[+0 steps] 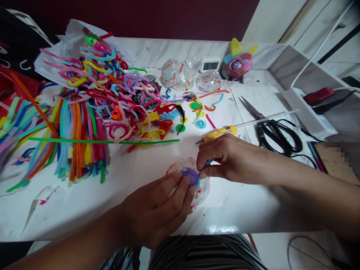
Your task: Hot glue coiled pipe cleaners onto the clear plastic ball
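A purple pipe cleaner coil point(191, 176) with a light blue edge is pinched in the fingers of my left hand point(160, 202). Under it rests a clear plastic ball point(204, 193) speckled with red and yellow bits, partly covered by my hands. My right hand point(222, 157) comes in from the right, thumb and forefinger closed on a blue pipe cleaner end point(209, 162) at the coil's rim. Just beyond my right knuckles lies a yellow glue gun point(222, 132), with a clear glue stick point(267, 118) reaching out of its back.
Heaped bent pipe cleaners point(112, 86) and straight bundles point(78, 138) fill the left. Black-handled scissors point(270, 131) lie right, near a white power strip point(309, 112). Behind stand clear domes point(176, 75), a small digital clock point(210, 65) and a decorated pink ball point(239, 65).
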{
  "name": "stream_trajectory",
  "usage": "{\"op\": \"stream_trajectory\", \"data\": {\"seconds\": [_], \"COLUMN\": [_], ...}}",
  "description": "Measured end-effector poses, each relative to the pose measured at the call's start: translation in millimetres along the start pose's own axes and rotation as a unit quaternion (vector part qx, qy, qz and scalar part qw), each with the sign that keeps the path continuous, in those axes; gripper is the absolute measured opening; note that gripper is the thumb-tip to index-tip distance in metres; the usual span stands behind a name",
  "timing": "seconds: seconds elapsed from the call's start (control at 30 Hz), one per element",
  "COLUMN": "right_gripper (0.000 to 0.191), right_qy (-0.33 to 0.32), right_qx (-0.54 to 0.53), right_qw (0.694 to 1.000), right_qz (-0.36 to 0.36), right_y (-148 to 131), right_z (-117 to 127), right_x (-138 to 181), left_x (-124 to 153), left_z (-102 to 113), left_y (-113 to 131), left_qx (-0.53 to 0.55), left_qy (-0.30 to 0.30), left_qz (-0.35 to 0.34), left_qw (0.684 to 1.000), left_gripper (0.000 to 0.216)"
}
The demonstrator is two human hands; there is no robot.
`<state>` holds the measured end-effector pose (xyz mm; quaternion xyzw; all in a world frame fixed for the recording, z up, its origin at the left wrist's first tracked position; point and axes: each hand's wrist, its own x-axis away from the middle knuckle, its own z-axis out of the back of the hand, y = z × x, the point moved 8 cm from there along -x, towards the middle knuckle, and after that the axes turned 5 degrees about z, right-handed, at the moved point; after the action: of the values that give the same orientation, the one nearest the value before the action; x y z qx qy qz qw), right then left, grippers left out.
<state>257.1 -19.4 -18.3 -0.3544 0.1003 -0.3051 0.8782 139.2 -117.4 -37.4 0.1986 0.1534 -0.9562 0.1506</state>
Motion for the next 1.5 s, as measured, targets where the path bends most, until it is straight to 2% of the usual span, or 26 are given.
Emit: {"op": "stream_trajectory", "data": {"seconds": [0.17,0.3,0.47,0.53,0.6,0.67,0.8,0.87,0.93,1.1,1.23,1.37,1.5], "right_gripper": [0.004,0.006,0.026,0.027,0.025,0.025,0.032,0.035,0.035,0.034,0.034,0.034,0.036], "right_qy": [-0.033,-0.059,-0.063,-0.076,-0.087,-0.088,-0.084,-0.084,-0.085,-0.078,-0.06,-0.038,-0.029], "right_qx": [-0.009,0.035,0.084,0.077,0.07,0.063,0.055,0.053,0.051,0.051,0.062,0.097,0.136], "right_qw": [0.998,0.995,0.99,0.99,0.989,0.989,0.99,0.991,0.991,0.991,0.99,0.984,0.973], "right_qz": [-0.05,-0.075,-0.09,-0.093,-0.097,-0.101,-0.097,-0.091,-0.089,-0.096,-0.11,-0.146,-0.185], "right_y": [7.0,8.1,9.3,9.3,9.8,10.8,11.8,11.3,10.7,10.1,8.7,4.9,-0.5], "right_z": [-0.8,1.1,6.9,6.2,5.0,4.5,3.4,3.3,3.4,3.6,1.4,-0.9,-2.8], "right_x": [-7.5,-16.1,-21.7,-21.5,-20.8,-20.1,-17.8,-16.2,-14.5,-11.0,-4.3,5.6,12.0], "left_x": [0.0,-1.6,-3.0,-3.2,-2.6,0.7,14.5,16.9,14.7,8.7,10.2,7.8,-2.7], "left_z": [0.3,-1.3,2.5,5.3,8.8,9.2,-8.3,-17.5,-22.2,-20.6,-19.5,-19.7,-25.0], "left_y": [-0.5,-1.6,-5.7,-9.3,-15.8,-24.8,-36.0,-34.2,-32.0,-33.7,-40.9,-56.9,-73.9], "left_qx": [0.006,0.009,0.037,0.077,0.132,0.173,0.198,0.205,0.201,0.198,0.251,0.321,0.384], "left_qy": [0.004,0.002,0.035,0.052,0.078,0.097,0.049,0.026,0.023,0.036,0.003,-0.036,-0.09], "left_qz": [0.021,0.033,0.039,0.058,0.112,0.206,0.414,0.456,0.467,0.477,0.468,0.406,0.32], "left_qw": [1.0,0.999,0.998,0.994,0.982,0.958,0.887,0.865,0.861,0.856,0.847,0.855,0.862], "left_gripper": [0.037,0.032,0.035,0.035,0.032,0.036,0.079,0.095,0.099,0.084,0.089,0.1,0.097]}}
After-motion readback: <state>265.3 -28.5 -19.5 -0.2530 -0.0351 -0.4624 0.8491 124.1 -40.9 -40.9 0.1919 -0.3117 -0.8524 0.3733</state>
